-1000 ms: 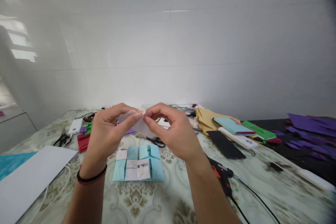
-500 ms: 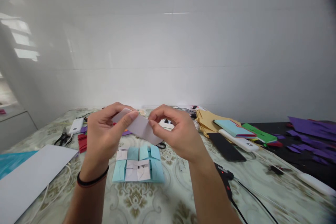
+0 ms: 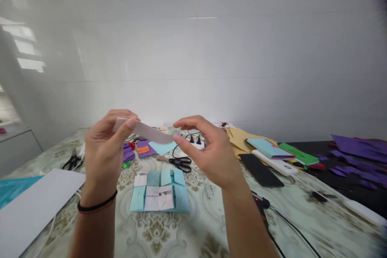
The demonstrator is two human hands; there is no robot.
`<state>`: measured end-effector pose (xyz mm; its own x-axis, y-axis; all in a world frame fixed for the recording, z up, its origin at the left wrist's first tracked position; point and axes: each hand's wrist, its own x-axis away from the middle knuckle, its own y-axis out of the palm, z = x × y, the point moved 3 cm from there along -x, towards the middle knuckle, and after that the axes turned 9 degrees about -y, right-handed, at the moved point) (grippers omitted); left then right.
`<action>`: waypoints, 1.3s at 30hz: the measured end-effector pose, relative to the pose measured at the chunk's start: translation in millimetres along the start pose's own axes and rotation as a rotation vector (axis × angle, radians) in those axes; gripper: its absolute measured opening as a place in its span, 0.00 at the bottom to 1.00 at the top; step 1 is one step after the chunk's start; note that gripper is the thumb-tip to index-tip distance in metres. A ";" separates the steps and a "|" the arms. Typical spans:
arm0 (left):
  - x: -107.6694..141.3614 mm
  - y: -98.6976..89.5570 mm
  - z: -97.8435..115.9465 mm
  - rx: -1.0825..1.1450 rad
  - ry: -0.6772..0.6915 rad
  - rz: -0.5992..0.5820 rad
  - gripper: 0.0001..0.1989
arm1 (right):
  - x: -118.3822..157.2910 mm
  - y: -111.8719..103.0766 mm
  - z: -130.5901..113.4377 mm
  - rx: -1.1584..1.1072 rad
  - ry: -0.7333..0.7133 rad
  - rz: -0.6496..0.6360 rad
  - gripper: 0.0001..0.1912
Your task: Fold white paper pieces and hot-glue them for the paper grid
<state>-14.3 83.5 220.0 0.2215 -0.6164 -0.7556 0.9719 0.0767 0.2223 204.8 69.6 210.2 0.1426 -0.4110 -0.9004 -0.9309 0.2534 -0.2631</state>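
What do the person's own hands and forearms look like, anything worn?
The left hand and right hand are ungloved, with no sleeves visible. A thin black band with a reddish lower edge circles the left wrist; nothing shows on the right.

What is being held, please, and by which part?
The left hand pinches a white paper strip by its left end; whether the right hand grips the other end is unclear.

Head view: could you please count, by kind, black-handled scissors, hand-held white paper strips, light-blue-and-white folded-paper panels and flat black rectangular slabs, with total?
Black-handled scissors: 2
Hand-held white paper strip: 1
Light-blue-and-white folded-paper panel: 1
Flat black rectangular slab: 1
Total: 5
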 end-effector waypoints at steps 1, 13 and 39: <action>2.6 5.9 0.2 -0.006 0.002 -0.036 0.03 | 0.0 2.0 -3.9 0.015 -0.026 -0.005 0.07; 9.2 15.3 7.8 -0.557 0.107 -0.268 0.06 | -2.0 -2.9 -2.7 0.225 -0.219 -0.025 0.07; -2.4 -14.4 -2.4 -0.530 -0.129 -0.141 0.04 | -0.7 -12.0 10.1 -0.007 0.099 0.081 0.06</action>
<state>-28.6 85.7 217.1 0.1072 -0.7374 -0.6669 0.9056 0.3493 -0.2406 219.3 75.7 210.4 0.0331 -0.4743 -0.8797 -0.9403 0.2834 -0.1882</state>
